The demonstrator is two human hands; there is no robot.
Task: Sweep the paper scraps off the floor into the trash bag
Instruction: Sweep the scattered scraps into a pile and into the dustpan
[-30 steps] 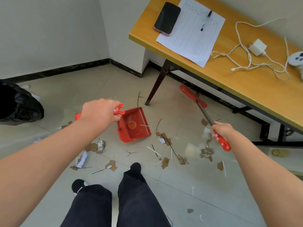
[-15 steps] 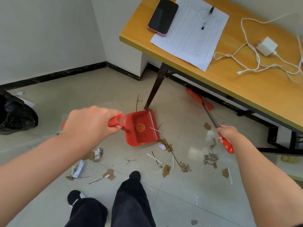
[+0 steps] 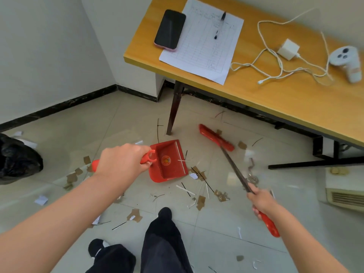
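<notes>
Pulled nearer, right hand [image 3: 262, 201] grips the broom [image 3: 215, 137]; its head lies past the paper scraps [image 3: 199, 174], which sit on the floor [image 3: 118, 125] right of the dustpan [image 3: 167, 162] gripped by left hand [image 3: 122, 162] fingers [image 3: 144, 149]. The trash bag [image 3: 17, 158] sits far left.

Dustpan [image 3: 167, 161], just ahead of the left hand's [image 3: 122, 162] grip, was red; round orange-yellow sticker [image 3: 166, 160] inside, silver strip on the lip. Broom [image 3: 215, 137]: red head beyond the right hand's [image 3: 262, 201] grip, dark shaft, red end behind it. Paper scraps [image 3: 201, 201] between the grips were brown and white. Trash bag [image 3: 17, 160], far left of the left grip, was black. Floor tiles [image 3: 118, 119] were pale beige.
</notes>
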